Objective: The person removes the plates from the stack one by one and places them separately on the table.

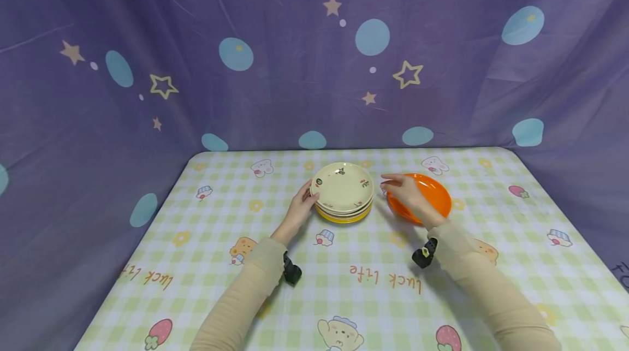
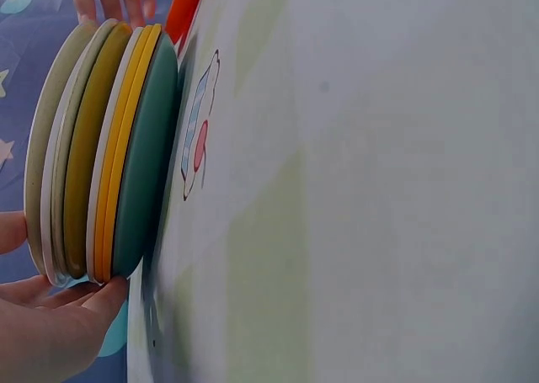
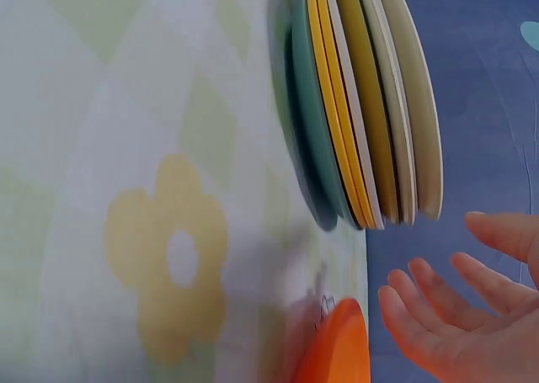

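Several stacked plates point(image 1: 342, 190), glossy orange dish point(image 1: 434, 197)

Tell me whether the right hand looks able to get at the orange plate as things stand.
Probably yes: the right hand is empty and close to the orange plate, and no other dish appears to cover it.

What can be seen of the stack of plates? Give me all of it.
The stack of plates is a snug pile of round, glossy, ceramic-looking pieces. A cream plate with small printed motifs tops it; pale, olive-yellow and yellow edges show below, above a teal piece at the bottom. It sits roughly level, left of the orange plate in the head view. The left hand grips its near-left edge; the right hand is apart. Whether its base touches the checked cloth is unclear.
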The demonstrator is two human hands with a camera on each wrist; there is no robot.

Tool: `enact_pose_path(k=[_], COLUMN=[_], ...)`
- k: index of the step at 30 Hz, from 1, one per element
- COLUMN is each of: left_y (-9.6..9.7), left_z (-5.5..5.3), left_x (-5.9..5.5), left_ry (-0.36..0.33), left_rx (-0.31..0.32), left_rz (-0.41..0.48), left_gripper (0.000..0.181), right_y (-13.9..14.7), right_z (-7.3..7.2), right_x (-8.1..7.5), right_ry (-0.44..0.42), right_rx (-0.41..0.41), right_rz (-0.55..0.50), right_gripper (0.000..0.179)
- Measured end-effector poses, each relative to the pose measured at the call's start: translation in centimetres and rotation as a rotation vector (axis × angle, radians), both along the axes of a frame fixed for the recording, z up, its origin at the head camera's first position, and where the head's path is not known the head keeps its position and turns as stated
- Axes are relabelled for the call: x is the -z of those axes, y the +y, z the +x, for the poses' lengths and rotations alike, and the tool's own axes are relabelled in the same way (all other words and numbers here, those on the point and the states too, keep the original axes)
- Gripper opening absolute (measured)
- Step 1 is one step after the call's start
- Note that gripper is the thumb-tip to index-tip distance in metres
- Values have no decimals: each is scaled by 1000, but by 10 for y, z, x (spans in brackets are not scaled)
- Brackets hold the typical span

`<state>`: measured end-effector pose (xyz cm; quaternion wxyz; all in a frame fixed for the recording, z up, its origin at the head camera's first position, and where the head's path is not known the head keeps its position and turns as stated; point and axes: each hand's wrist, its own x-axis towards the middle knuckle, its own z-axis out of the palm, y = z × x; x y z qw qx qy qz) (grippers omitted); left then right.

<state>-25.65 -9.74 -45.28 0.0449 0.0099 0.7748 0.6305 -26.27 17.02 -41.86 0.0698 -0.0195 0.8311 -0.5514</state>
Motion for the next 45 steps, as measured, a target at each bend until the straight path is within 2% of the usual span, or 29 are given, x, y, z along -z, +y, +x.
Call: enact_pose_path(k=[4, 10, 17, 33, 40, 45], left_y=[0, 0, 1, 1, 2, 1], left_z=[0, 0, -1, -1, -2, -2], left_x=[1, 2, 2, 3, 4, 4], left_ry=[1, -7, -12, 4, -10, -8], left_rx=[1, -5, -2, 4, -5, -14], left_rz=[3, 4, 9, 0, -23, -36], left_gripper=[55, 55, 56, 56, 57, 57], right_y=[-7, -14, -22, -29, -30, -31], right_z=[-1, -2, -5, -5, -6, -7], right_x=[2, 4, 7, 9, 13, 13], right_ry=[-35, -32, -70, -37, -32, -59], right_rx=[12, 27, 84, 145, 191, 207], right_rz=[-43, -57, -158, -41, -159, -187], right_gripper=[44, 45, 47, 43, 40, 39])
